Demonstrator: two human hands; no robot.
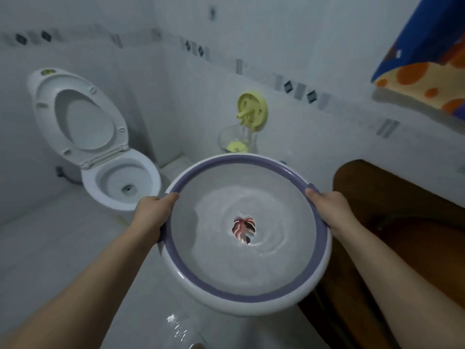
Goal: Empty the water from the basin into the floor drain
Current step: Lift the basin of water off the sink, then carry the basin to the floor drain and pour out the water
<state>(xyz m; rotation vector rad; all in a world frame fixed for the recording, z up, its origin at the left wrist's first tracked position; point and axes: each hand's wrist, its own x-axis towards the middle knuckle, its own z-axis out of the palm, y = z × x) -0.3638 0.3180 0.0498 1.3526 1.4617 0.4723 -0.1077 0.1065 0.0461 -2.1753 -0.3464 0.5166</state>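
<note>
A round white basin (214, 285) with a purple band inside its rim is held level above the bathroom floor, in the middle of the view. Rippling water lies in its bottom around a red leaf picture (243, 229). My left hand (153, 212) grips the basin's left rim, thumb over the edge. On the opposite rim my right hand (329, 210) holds on the same way. No floor drain shows; the basin hides much of the floor below it.
A white toilet (120, 182) with its lid and seat raised stands at the left. A yellow wall holder (253, 110) with a clear cup (232, 139) hangs behind the basin. Brown wooden furniture (402, 222) is at the right, a blue-orange towel (427, 56) above. The white floor (63, 248) looks wet near the bottom.
</note>
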